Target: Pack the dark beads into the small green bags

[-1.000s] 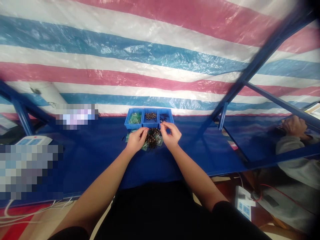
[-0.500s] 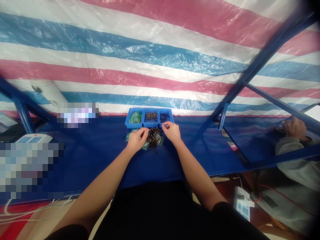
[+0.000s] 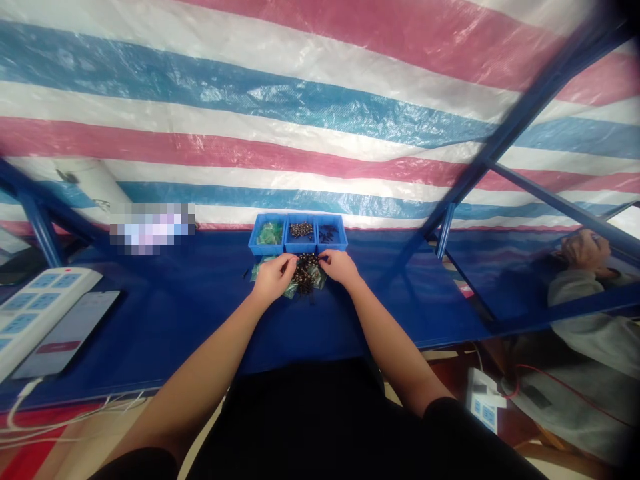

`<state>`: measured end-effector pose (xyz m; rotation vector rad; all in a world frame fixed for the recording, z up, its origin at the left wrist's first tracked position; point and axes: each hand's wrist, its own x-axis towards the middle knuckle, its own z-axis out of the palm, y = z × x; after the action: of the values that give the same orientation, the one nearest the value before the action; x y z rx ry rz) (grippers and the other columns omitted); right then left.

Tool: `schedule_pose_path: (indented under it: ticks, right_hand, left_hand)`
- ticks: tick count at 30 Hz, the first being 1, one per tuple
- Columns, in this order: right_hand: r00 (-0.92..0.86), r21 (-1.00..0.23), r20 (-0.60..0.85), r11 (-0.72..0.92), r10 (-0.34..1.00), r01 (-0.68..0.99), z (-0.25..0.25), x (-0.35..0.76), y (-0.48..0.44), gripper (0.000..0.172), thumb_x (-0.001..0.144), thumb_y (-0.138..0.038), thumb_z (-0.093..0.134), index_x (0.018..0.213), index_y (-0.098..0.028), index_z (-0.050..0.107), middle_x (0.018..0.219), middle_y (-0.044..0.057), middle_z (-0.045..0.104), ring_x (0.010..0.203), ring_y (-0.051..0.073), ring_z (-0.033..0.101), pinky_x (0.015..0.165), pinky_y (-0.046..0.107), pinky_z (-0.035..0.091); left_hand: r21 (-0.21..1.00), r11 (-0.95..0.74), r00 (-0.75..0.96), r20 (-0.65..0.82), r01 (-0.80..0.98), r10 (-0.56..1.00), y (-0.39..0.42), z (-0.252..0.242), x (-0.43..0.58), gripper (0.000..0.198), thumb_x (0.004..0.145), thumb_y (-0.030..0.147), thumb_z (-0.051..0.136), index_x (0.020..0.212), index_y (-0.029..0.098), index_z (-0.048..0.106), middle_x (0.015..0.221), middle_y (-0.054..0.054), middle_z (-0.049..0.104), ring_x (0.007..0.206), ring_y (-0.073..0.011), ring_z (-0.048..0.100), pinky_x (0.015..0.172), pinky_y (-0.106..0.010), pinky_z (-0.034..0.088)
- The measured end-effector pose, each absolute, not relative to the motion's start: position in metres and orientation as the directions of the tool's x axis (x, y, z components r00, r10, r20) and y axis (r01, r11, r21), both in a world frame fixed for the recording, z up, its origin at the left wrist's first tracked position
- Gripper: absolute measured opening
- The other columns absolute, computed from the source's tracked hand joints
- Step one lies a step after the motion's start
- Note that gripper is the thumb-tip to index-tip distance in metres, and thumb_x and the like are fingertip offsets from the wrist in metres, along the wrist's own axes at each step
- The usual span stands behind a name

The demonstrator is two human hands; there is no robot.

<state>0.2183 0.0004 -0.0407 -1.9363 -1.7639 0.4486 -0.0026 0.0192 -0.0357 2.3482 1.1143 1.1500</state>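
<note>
My left hand [image 3: 273,277] is over the left side of a pile of small dark and brass-coloured parts [image 3: 306,275], thumb and fingers pinched together. Whatever lies in that pinch is too small to make out. At the pile's right edge, my right hand [image 3: 341,266] also has its fingertips closed; I cannot make out anything in them. Small green-tinted clear bags [image 3: 291,291] lie around the pile. Just behind stand three blue bins: the left bin [image 3: 258,251] holds greenish bags, the middle bin [image 3: 301,247] brass-and-black parts, the right bin [image 3: 334,247] thin black pieces.
On the left of the blue table [image 3: 200,320] lie a white power strip [image 3: 47,300] and a phone [image 3: 70,333] with a cable. A blurred object [image 3: 153,229] stands farther back. Blue frame posts [image 3: 447,230] flank the table. A co-worker's grey sleeve [image 3: 583,300] is at right.
My right hand has shifted slightly left and down, from the front of the right bin to the pile's edge. My left hand stays in nearly the same place, still pinched.
</note>
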Motion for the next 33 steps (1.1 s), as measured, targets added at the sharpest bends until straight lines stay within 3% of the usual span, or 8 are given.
schedule_pose_path:
  ticks: [6,9,11,15,20,33]
  right_hand:
    - [0.132,-0.549,0.088,-0.063,0.987,0.833,-0.041,0.218,0.0,0.019,0.081,-0.036,0.061,0.094,-0.028,0.072,0.086,0.003,0.071,0.073,0.019,0.063,0.065,0.028,0.047]
    - [0.123,-0.628,0.127,-0.016,0.984,0.778,-0.04,0.216,-0.001,0.017,0.08,-0.032,0.061,0.09,-0.024,0.072,0.075,0.002,0.07,0.069,0.017,0.062,0.065,0.027,0.047]
    - [0.089,-0.743,0.165,0.064,0.982,0.666,-0.038,0.213,-0.002,0.02,0.08,-0.034,0.061,0.091,-0.021,0.071,0.069,0.001,0.067,0.063,0.014,0.06,0.063,0.026,0.047]
    - [-0.059,-0.949,0.148,0.159,0.987,0.273,-0.031,0.201,-0.005,0.032,0.078,-0.042,0.064,0.098,-0.017,0.069,0.066,0.0,0.065,0.056,0.011,0.057,0.054,0.023,0.046]
    - [-0.16,-0.995,0.096,0.099,0.982,0.008,-0.025,0.192,-0.01,0.033,0.074,-0.042,0.071,0.095,-0.017,0.069,0.077,0.004,0.069,0.067,0.014,0.064,0.055,0.022,0.047]
    - [-0.042,-0.97,0.244,0.243,0.969,-0.017,-0.032,0.182,-0.009,0.034,0.071,-0.041,0.073,0.095,-0.016,0.07,0.081,0.004,0.07,0.067,0.013,0.063,0.068,0.028,0.054]
  left_hand:
    - [0.551,-0.663,0.392,0.538,0.506,0.746,0.019,-0.035,-0.003,0.028,0.093,0.037,0.046,0.097,0.02,0.068,0.074,-0.001,0.069,0.059,-0.0121,0.06,0.059,-0.022,0.043]
    - [0.55,-0.663,0.388,0.541,0.508,0.746,0.019,-0.035,-0.002,0.028,0.093,0.037,0.046,0.099,0.02,0.068,0.074,-0.001,0.068,0.059,-0.0113,0.06,0.06,-0.021,0.043]
    - [0.552,-0.657,0.379,0.54,0.514,0.751,0.019,-0.035,-0.001,0.029,0.093,0.039,0.047,0.104,0.02,0.067,0.071,0.001,0.067,0.057,-0.0106,0.058,0.06,-0.021,0.044]
    - [0.547,-0.666,0.422,0.516,0.508,0.745,0.021,-0.036,0.0,0.034,0.092,0.041,0.049,0.115,0.02,0.064,0.066,0.002,0.064,0.056,-0.0105,0.058,0.061,-0.021,0.045]
    - [0.549,-0.678,0.437,0.519,0.489,0.735,0.022,-0.039,0.002,0.034,0.092,0.043,0.046,0.109,0.021,0.066,0.084,-0.002,0.071,0.065,-0.013,0.063,0.065,-0.022,0.049]
    - [0.488,-0.683,0.477,0.491,0.543,0.729,0.02,-0.036,0.0,0.03,0.096,0.039,0.041,0.106,0.021,0.063,0.086,-0.003,0.071,0.07,-0.0141,0.065,0.064,-0.022,0.045]
